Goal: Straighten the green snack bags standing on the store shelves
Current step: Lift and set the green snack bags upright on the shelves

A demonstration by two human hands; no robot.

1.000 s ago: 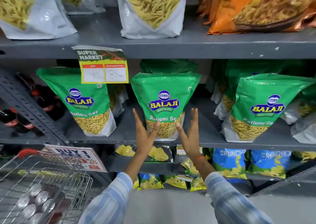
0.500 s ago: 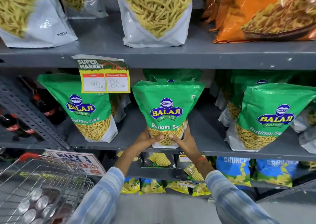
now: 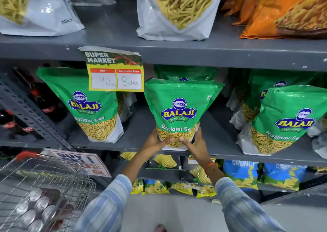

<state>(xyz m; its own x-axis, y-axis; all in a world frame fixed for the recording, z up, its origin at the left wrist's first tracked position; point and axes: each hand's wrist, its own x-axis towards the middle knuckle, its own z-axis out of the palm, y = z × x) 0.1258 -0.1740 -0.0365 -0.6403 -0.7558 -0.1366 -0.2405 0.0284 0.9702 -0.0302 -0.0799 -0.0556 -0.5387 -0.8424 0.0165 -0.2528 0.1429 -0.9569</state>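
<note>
A green Balaji snack bag (image 3: pixel 180 106) stands at the middle of the grey middle shelf (image 3: pixel 138 123). My left hand (image 3: pixel 155 141) grips its lower left corner and my right hand (image 3: pixel 194 141) its lower right, thumbs pressed on the front. Another green bag (image 3: pixel 85 104) leans on the left, and a third (image 3: pixel 286 118) leans on the right. More green bags (image 3: pixel 185 73) stand behind, partly hidden.
A price tag (image 3: pixel 115 70) hangs from the upper shelf edge. White and orange snack bags (image 3: pixel 178 10) stand above. A wire shopping cart (image 3: pixel 44 187) with cans is at lower left. Dark bottles (image 3: pixel 44 99) stand far left. Blue chip bags (image 3: pixel 242 173) fill the lower shelf.
My two hands went from open in front of the middle green bag to closed around its base. The view has shifted slightly downward.
</note>
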